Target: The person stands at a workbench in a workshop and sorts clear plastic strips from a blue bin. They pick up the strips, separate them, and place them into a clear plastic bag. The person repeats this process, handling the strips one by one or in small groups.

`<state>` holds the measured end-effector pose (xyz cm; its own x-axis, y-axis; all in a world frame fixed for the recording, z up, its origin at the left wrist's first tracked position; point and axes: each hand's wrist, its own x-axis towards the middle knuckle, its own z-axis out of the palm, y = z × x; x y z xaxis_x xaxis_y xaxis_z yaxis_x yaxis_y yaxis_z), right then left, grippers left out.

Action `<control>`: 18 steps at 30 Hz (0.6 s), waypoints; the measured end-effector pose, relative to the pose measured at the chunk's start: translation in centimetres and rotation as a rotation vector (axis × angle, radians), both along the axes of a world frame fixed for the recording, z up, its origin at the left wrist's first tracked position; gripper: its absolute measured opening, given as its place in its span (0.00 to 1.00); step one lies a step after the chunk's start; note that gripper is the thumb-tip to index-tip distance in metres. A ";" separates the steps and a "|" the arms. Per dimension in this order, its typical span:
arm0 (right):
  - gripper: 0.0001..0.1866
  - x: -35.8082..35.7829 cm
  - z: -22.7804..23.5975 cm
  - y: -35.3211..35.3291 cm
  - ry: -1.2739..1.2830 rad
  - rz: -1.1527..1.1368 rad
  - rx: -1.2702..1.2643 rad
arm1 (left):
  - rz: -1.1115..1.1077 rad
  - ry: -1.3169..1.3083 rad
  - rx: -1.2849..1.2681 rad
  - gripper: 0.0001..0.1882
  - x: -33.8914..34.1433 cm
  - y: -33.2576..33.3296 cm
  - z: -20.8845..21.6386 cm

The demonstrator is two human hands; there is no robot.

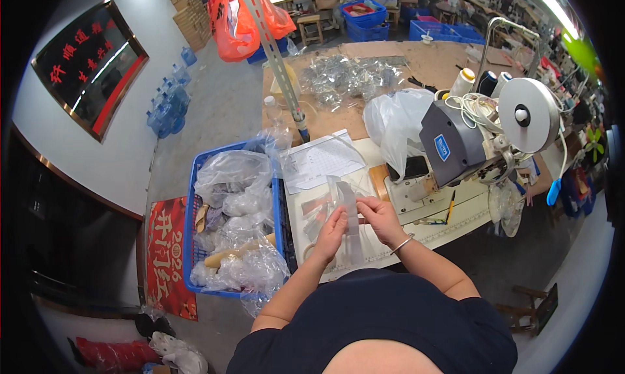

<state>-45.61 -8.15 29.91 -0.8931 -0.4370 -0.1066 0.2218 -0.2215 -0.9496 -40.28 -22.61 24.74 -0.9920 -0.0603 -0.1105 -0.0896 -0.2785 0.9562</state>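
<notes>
A long grey strip of material hangs between my two hands over the pale sewing table. My left hand pinches it along its left side. From the right, my right hand grips the same strip with thumb and fingers. The strip's upper end looks clear or pale and stands above my fingers; its lower end reaches toward my body. More grey strips lie on the table just left of my left hand. Beyond them are white paper sheets. The sewing machine stands to the right of my hands.
A blue basket full of clear plastic bags stands at the left. A perforated metal post rises beyond the papers, near a hanging red bag. A white plastic bag lies behind the machine. Yellow-handled snips rest at the right.
</notes>
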 end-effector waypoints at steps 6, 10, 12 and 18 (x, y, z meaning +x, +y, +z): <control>0.12 0.8 2.3 0.9 0.220 0.002 0.112 | -0.056 0.029 0.049 0.26 1.4 0.7 4.5; 0.12 1.7 3.6 1.4 0.284 0.040 0.133 | -0.076 0.016 0.040 0.23 2.1 0.6 4.9; 0.12 1.8 3.6 1.5 0.255 0.054 0.132 | -0.079 0.005 0.064 0.22 2.4 0.8 4.9; 0.11 2.2 4.0 1.9 0.177 0.088 0.108 | -0.102 -0.016 0.168 0.22 3.0 1.1 5.2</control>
<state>-43.44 -6.30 33.90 -0.8610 -0.5087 -0.0019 0.0636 -0.1041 -0.9925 -37.25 -21.47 29.91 -0.9901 0.0607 -0.1263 -0.1401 -0.4225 0.8955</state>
